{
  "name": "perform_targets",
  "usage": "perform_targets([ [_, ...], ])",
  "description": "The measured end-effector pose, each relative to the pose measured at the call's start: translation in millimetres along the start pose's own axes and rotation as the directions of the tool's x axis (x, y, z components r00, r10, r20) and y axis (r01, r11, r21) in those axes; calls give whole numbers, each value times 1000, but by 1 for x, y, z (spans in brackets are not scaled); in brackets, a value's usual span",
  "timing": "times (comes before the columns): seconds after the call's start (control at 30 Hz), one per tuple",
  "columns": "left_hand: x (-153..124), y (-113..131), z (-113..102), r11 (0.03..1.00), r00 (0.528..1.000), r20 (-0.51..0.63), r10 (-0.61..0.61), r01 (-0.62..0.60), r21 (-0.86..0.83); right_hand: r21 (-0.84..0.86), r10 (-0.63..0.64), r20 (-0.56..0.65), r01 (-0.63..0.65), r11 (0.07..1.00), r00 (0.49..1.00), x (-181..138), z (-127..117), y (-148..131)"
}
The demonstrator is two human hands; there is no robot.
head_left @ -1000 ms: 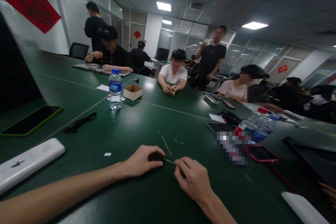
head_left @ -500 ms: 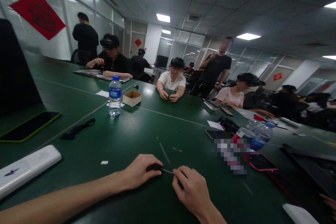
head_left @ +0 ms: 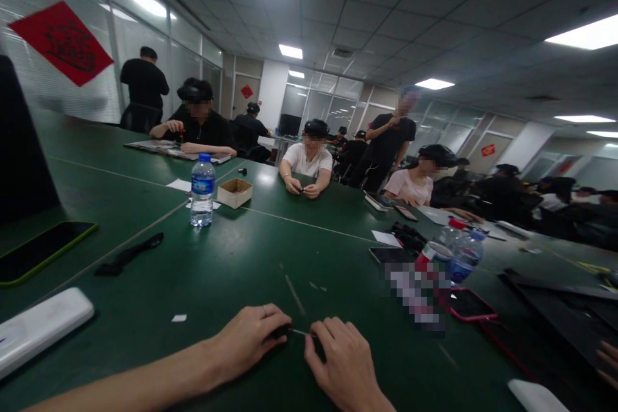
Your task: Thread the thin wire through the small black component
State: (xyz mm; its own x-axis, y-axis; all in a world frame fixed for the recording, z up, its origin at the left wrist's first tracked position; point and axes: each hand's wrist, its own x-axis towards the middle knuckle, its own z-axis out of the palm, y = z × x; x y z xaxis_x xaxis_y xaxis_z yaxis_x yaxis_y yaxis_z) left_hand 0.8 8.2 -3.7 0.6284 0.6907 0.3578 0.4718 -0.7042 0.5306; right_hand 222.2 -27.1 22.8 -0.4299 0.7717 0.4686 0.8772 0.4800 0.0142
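Low over the green table, my left hand is closed around the dark handle of what looks like a small screwdriver. Its thin metal shaft points right, nearly level, toward my right hand. The fingers of my right hand are bent and pinched together where the shaft ends. A small dark bit shows at those fingertips, too hidden to name. Most of the handle is covered by my left fingers. A small white paper scrap lies left of my hands.
On the left are a white case, a phone and a black strap. Farther off stand a water bottle and an open box. Bottles and a pink-edged phone are right. Several people sit around.
The view has tilted up and shifted slightly right, so things appear a little lower and farther left. My hands keep the same hold, slightly closer together.
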Motion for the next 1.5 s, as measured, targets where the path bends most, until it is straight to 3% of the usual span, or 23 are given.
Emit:
perform_targets([
  [0.13, -1, -1, 3, 999, 1000, -8, 11, -10, 48, 20, -12, 26, 11, 1000, 1000, 0, -1, 1],
  [0.43, 0, 4, -2, 1000, 999, -46, -26, 27, 12, 11, -79, -66, 80, 997, 995, 1, -1, 2],
  [0.6, 0, 3, -6, 993, 995, -31, -98, 96, -62, 45, -87, 11, 86, 995, 996, 0, -7, 3],
  [0.8, 3, -1, -7, 978, 984, -31, -175, 170, -122, -14, -146, 94, 148, 989, 985, 3, -15, 5],
  [0.97, 6, -1, -10, 965, 975, -41, -220, 211, -157, -60, -121, 131, 130, 990, 984, 3, -14, 7],
  [1.33, 2, 4, -7, 996, 996, 63, -56, 60, -59, -72, -90, -1, 90, 993, 996, 3, -10, 3],
  [1.5, 1, 5, -8, 999, 996, 83, -44, 46, -25, -59, -58, -2, 58, 997, 998, 1, -5, 4],
])
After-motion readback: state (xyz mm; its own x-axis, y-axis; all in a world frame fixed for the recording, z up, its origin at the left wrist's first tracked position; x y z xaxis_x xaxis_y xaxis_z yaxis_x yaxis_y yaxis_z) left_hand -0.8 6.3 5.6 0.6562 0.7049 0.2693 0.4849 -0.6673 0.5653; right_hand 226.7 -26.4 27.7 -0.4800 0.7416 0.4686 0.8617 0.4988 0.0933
